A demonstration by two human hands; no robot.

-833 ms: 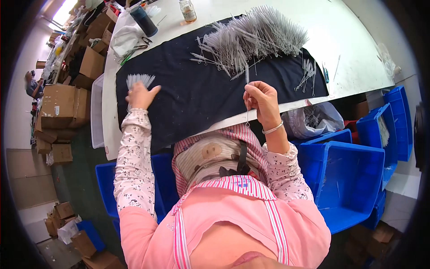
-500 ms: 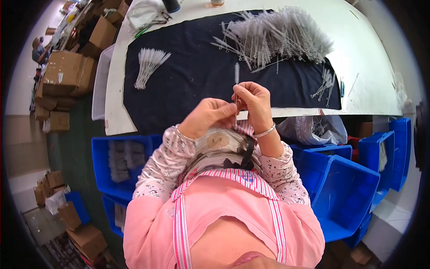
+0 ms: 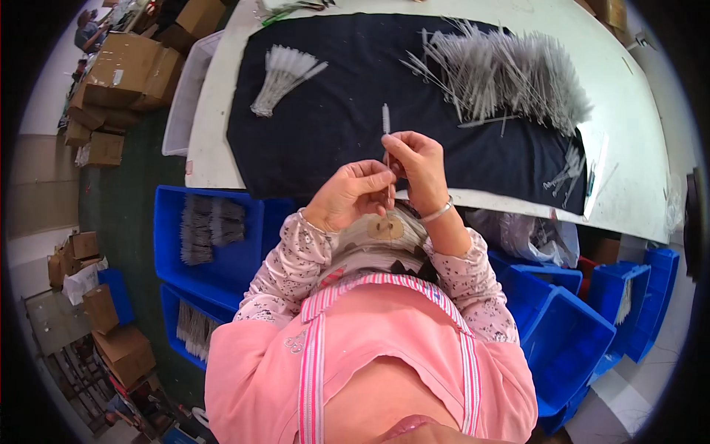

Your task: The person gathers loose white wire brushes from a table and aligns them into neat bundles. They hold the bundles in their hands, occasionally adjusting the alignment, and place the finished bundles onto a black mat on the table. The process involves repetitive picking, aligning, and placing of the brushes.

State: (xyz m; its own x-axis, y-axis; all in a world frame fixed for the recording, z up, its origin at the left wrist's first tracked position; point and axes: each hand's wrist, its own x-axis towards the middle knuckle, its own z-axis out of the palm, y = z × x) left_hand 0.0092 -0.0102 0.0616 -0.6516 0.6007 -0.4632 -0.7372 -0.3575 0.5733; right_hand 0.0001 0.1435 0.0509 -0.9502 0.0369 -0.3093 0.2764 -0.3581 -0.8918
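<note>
Brush (image 3: 385,118), thin and upright, sits pinched between both hands above the black cloth's (image 3: 333,140) near edge. Right hand (image 3: 418,166) grips its wire stem with closed fingers; left hand (image 3: 347,194), at 8 o'clock from it, pinches lower down. Brush pile (image 3: 510,74) lies at 2 o'clock, small bundle (image 3: 285,74) at 11.

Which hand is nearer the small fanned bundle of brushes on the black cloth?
Left. The left hand sits below-right of the fanned bundle; the right hand is farther right, pinching a single brush.
</note>
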